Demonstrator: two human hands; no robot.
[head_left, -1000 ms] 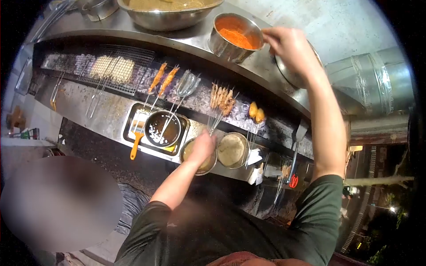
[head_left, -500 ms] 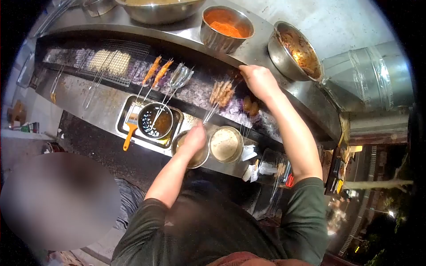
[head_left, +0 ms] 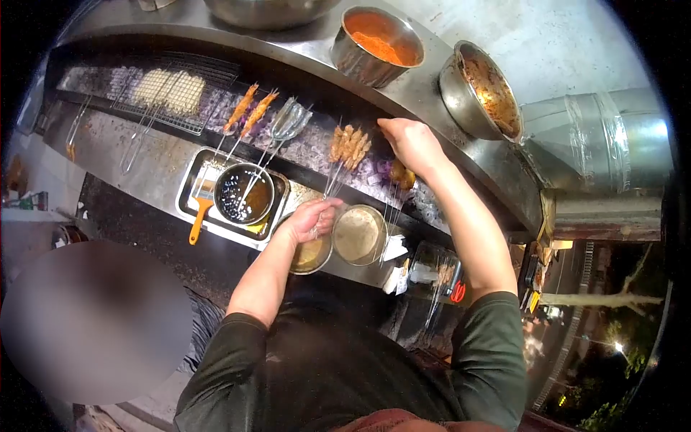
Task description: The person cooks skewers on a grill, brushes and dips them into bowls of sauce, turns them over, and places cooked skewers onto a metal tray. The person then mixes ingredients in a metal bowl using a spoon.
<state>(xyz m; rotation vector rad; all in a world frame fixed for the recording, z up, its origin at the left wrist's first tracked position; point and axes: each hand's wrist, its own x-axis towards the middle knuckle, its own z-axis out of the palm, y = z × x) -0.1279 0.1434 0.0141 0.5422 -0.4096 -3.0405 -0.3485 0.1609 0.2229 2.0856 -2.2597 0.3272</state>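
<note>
My left hand is closed around the metal ends of several meat skewers, whose meat lies over the hot coals of the long charcoal grill. Above and to the right of that meat is my right hand, its fingertips pinched together; whatever is between them is too small to make out. Just below the right hand, skewers with dark brown pieces rest on the grill. Beneath my left hand stands a round bowl, partly covered by it, and beside it a second bowl of pale contents.
Fish skewers, orange skewers and a wire rack with pale food occupy the grill's left. A dark sauce pot and brush sit in a tray. Behind stand a red powder pot and a metal bowl.
The left hand has turned over somewhat, and the meat skewers are tilted differently and spread a little more. My right hand remains pinched above the grill. The whole view has shifted slightly.
</note>
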